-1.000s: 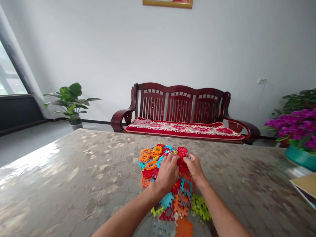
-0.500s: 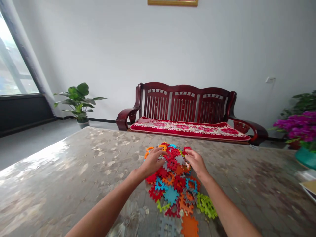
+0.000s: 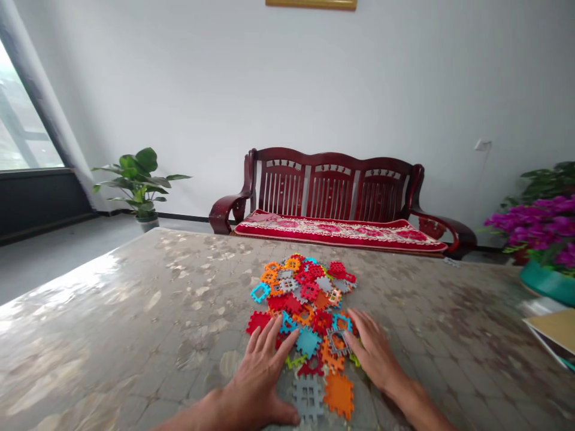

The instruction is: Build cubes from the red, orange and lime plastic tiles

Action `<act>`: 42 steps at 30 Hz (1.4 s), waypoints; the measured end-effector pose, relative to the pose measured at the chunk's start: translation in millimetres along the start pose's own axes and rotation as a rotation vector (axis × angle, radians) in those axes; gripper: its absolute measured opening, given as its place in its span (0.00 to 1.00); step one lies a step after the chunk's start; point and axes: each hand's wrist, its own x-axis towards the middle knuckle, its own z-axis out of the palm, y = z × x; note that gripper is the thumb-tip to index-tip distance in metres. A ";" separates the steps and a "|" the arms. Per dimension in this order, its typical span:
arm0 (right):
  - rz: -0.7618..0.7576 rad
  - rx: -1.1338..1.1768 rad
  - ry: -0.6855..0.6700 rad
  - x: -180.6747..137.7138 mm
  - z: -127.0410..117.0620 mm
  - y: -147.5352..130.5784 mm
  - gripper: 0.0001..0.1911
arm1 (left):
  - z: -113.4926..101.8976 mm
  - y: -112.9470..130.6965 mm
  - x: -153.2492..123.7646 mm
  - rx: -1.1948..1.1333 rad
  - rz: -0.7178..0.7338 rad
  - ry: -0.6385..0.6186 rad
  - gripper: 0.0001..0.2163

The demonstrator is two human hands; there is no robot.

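A spread of flat, colourful interlocking plastic tiles point(image 3: 309, 299) in red, orange, blue, grey and green lies on the marbled table point(image 3: 135, 311). My left hand point(image 3: 258, 374) rests flat at the pile's near left side, fingers stretched out over red and blue tiles. My right hand point(image 3: 372, 353) lies flat at the near right side, fingers spread and touching tiles there. Neither hand holds a piece. A grey tile point(image 3: 308, 398) and an orange tile point(image 3: 339, 395) lie between my wrists.
A dark wooden bench point(image 3: 332, 200) with a red cushion stands beyond the table's far edge. A green potted plant point(image 3: 137, 179) is on the floor at left. Purple flowers in a teal pot point(image 3: 545, 251) and some papers point(image 3: 552, 332) sit at the table's right side.
Both hands have drawn back from the far end of the pile to its near end and flattened out. The tiles now lie more spread out.
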 end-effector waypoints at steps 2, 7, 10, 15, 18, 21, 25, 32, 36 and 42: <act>-0.045 -0.001 0.010 1.4 9.4 -11.2 0.27 | 0.9 10.9 6.6 0.003 -0.006 -0.014 0.60; -0.082 0.016 0.080 11.1 16.8 -36.1 0.24 | 1.7 32.6 21.0 -0.009 -0.025 -0.002 0.55; -0.063 0.084 0.117 16.3 14.3 -45.7 0.23 | 6.8 38.5 25.8 -0.003 -0.012 0.032 0.54; -0.040 0.233 0.098 26.0 9.6 -56.2 0.24 | 12.0 41.4 32.6 0.045 -0.007 0.062 0.54; 0.014 0.272 0.048 35.6 8.1 -56.7 0.24 | 13.9 38.5 35.6 0.071 0.036 0.082 0.53; 0.106 0.338 -0.048 45.9 6.4 -54.5 0.25 | 16.8 34.2 36.6 0.115 0.101 0.123 0.50; 0.207 0.470 -0.107 54.4 3.8 -54.2 0.25 | 17.2 31.8 40.0 0.157 0.140 0.184 0.43; 0.303 0.694 -0.135 53.9 6.9 -64.9 0.28 | -4.6 43.4 61.7 0.147 0.076 0.287 0.31; 0.316 0.700 -0.091 51.0 8.8 -72.4 0.24 | -12.1 45.1 70.4 0.155 0.121 0.263 0.27; 0.409 0.757 -0.056 47.2 6.5 -82.9 0.20 | -0.7 31.6 74.0 0.196 0.269 0.281 0.30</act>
